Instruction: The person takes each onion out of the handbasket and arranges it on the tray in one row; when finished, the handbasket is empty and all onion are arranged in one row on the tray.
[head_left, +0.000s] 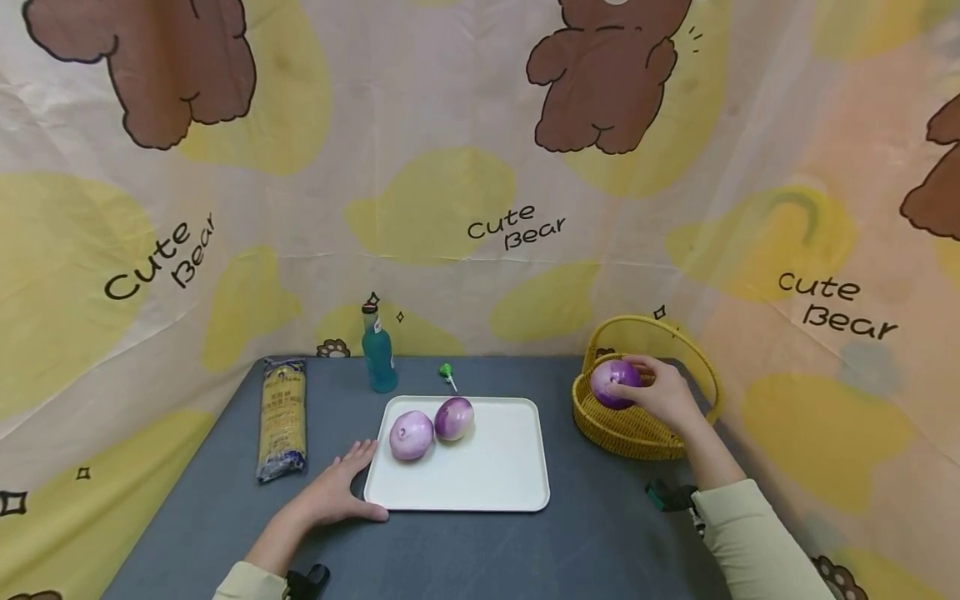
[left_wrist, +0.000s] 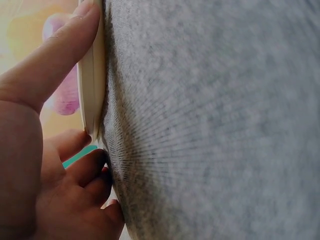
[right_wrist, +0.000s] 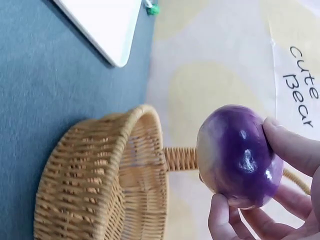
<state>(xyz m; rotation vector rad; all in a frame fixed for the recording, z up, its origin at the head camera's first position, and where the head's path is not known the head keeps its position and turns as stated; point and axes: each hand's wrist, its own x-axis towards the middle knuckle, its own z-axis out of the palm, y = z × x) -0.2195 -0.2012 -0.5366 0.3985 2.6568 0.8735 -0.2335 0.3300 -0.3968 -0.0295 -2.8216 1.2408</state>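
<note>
My right hand point(head_left: 663, 396) holds a purple onion point(right_wrist: 242, 155) between thumb and fingers, over the wicker basket point(head_left: 626, 442) on the right of the table. In the right wrist view the onion is beside the basket's handle and above its rim. At the lower left corner of the white tray point(head_left: 487, 475), my left hand point(head_left: 337, 492) rests with fingers spread and the thumb along the tray's edge. Two more onions lie on the tray's left half: a paler onion point(head_left: 411, 435) and a darker onion point(head_left: 453, 418).
A yellow packet point(head_left: 282, 421) lies at the left of the table. Behind the tray stands a bottle of blue liquid point(head_left: 378, 354), with a green lollipop point(head_left: 447, 372) to its right. A printed bear cloth point(head_left: 420, 208) hangs behind the table point(head_left: 480, 550).
</note>
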